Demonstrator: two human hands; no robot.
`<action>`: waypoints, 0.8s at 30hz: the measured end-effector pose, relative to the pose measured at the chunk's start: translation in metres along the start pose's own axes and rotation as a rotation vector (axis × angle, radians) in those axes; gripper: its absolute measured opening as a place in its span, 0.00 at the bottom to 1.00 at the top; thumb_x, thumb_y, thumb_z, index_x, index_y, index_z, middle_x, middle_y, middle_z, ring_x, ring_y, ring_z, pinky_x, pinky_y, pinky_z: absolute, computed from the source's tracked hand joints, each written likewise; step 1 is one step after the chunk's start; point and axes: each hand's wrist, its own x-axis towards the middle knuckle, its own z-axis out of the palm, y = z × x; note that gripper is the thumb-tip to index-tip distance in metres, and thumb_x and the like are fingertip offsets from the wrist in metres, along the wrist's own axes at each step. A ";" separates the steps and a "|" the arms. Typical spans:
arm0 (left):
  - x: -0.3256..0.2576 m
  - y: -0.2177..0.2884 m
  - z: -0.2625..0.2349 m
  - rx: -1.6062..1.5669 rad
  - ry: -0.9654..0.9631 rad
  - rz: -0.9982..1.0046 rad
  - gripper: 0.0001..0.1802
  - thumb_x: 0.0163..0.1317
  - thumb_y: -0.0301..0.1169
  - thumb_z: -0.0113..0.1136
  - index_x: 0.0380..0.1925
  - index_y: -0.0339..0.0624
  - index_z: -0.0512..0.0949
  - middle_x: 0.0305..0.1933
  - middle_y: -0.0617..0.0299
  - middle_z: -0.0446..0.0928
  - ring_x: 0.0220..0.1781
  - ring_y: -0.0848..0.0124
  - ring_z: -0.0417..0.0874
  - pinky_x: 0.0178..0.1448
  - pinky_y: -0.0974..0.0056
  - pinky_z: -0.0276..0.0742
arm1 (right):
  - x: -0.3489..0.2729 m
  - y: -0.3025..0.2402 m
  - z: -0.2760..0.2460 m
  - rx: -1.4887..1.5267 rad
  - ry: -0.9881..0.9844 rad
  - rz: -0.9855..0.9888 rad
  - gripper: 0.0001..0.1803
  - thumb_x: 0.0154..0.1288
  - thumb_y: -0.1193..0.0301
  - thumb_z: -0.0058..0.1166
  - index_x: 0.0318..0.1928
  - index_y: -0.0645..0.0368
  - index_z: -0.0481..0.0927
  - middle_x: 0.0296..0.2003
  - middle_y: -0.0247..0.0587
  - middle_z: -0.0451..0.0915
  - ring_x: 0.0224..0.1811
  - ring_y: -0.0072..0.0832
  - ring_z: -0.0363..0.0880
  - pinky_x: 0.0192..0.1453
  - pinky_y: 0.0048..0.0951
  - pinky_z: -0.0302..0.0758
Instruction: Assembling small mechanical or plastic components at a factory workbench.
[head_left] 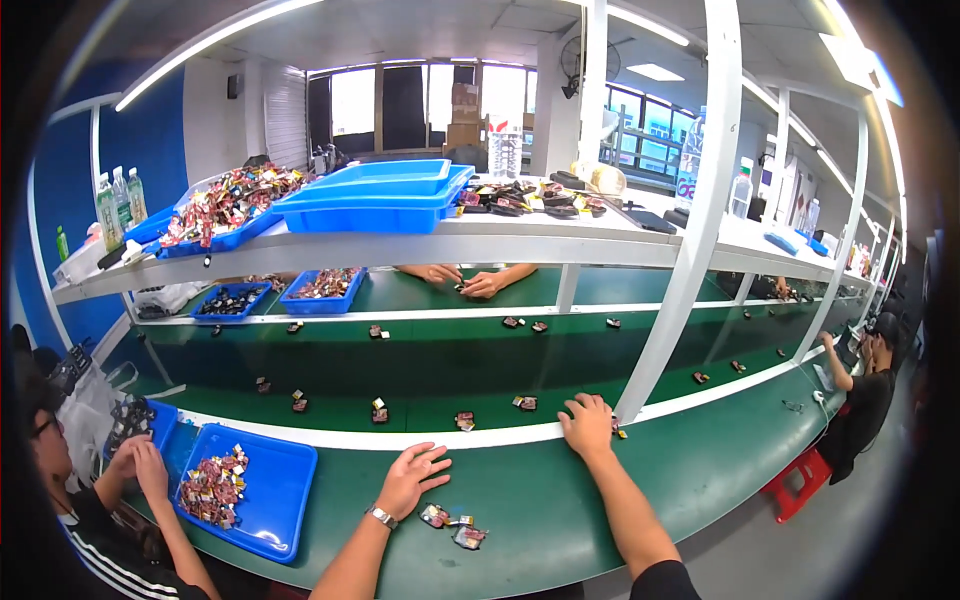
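Note:
My left hand (pixel 410 482), with a metal-banded watch (pixel 381 516) on its wrist, hovers over the green bench with fingers spread and nothing held. Close to its right lie several small dark parts with red, yellow and white bits (pixel 462 524). Ahead and to the right, my right hand (pixel 588 428) reaches to the white rail (pixel 520 434) beside the white post. Its fingers are stretched forward and apart. Another small dark part (pixel 619 431) with a yellow bit lies at this hand's right edge, partly hidden; I see nothing gripped.
Similar parts sit spaced along the dark green conveyor belt (pixel 450 350). A blue tray (pixel 290 490) of parts stands left, near a person's hands (pixel 140 465). Across the belt, another person's hands (pixel 465 280) work. The white post (pixel 680 220) supports a shelf with blue trays and bottles.

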 end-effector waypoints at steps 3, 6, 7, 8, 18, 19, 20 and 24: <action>0.002 0.000 0.003 0.022 -0.008 -0.011 0.24 0.69 0.30 0.51 0.63 0.35 0.61 0.67 0.42 0.65 0.66 0.51 0.71 0.66 0.46 0.72 | -0.028 0.035 -0.005 0.051 -0.212 0.058 0.07 0.54 0.66 0.62 0.33 0.53 0.85 0.42 0.38 0.80 0.49 0.39 0.75 0.52 0.43 0.71; 0.002 0.004 0.002 0.035 -0.003 -0.015 0.23 0.69 0.28 0.50 0.62 0.33 0.61 0.66 0.42 0.66 0.65 0.52 0.73 0.65 0.49 0.74 | -0.033 0.037 -0.010 0.019 -0.260 0.062 0.06 0.54 0.67 0.62 0.32 0.53 0.85 0.44 0.40 0.79 0.50 0.40 0.74 0.52 0.43 0.71; 0.001 0.005 0.001 0.031 0.004 -0.020 0.22 0.69 0.26 0.48 0.62 0.31 0.61 0.66 0.43 0.67 0.64 0.54 0.73 0.64 0.51 0.75 | -0.030 0.030 -0.012 -0.015 -0.158 -0.052 0.10 0.53 0.66 0.63 0.36 0.55 0.84 0.45 0.42 0.79 0.51 0.40 0.74 0.52 0.42 0.71; -0.003 0.003 -0.002 0.033 0.014 -0.019 0.22 0.69 0.26 0.48 0.62 0.31 0.61 0.66 0.43 0.67 0.64 0.54 0.73 0.64 0.51 0.75 | -0.025 0.019 -0.010 -0.006 -0.161 -0.056 0.10 0.53 0.66 0.63 0.36 0.55 0.84 0.45 0.42 0.79 0.51 0.40 0.74 0.52 0.42 0.71; -0.005 0.002 -0.003 0.029 -0.014 -0.029 0.22 0.69 0.28 0.49 0.61 0.33 0.62 0.62 0.40 0.70 0.61 0.50 0.75 0.64 0.48 0.74 | 0.034 -0.053 0.058 0.126 -0.408 0.462 0.30 0.52 0.58 0.67 0.50 0.67 0.75 0.47 0.52 0.76 0.52 0.47 0.73 0.56 0.43 0.73; -0.002 0.000 -0.001 0.003 -0.040 -0.021 0.22 0.69 0.28 0.50 0.61 0.33 0.62 0.60 0.40 0.71 0.59 0.51 0.77 0.63 0.50 0.75 | 0.033 -0.044 0.067 0.151 -0.363 0.462 0.28 0.52 0.61 0.66 0.48 0.68 0.76 0.45 0.53 0.76 0.50 0.47 0.73 0.56 0.43 0.72; 0.001 -0.001 0.001 0.004 -0.050 -0.019 0.22 0.69 0.28 0.50 0.61 0.33 0.62 0.60 0.40 0.71 0.59 0.51 0.77 0.63 0.50 0.75 | 0.028 -0.033 0.073 0.175 -0.318 0.460 0.26 0.52 0.63 0.65 0.47 0.68 0.77 0.43 0.53 0.77 0.49 0.47 0.74 0.57 0.44 0.71; -0.005 -0.001 -0.009 0.007 -0.012 -0.014 0.22 0.69 0.29 0.51 0.60 0.33 0.63 0.57 0.40 0.73 0.57 0.53 0.79 0.61 0.53 0.77 | 0.020 -0.041 0.062 0.659 -0.296 0.371 0.19 0.52 0.72 0.62 0.46 0.65 0.78 0.34 0.48 0.82 0.38 0.43 0.81 0.47 0.39 0.78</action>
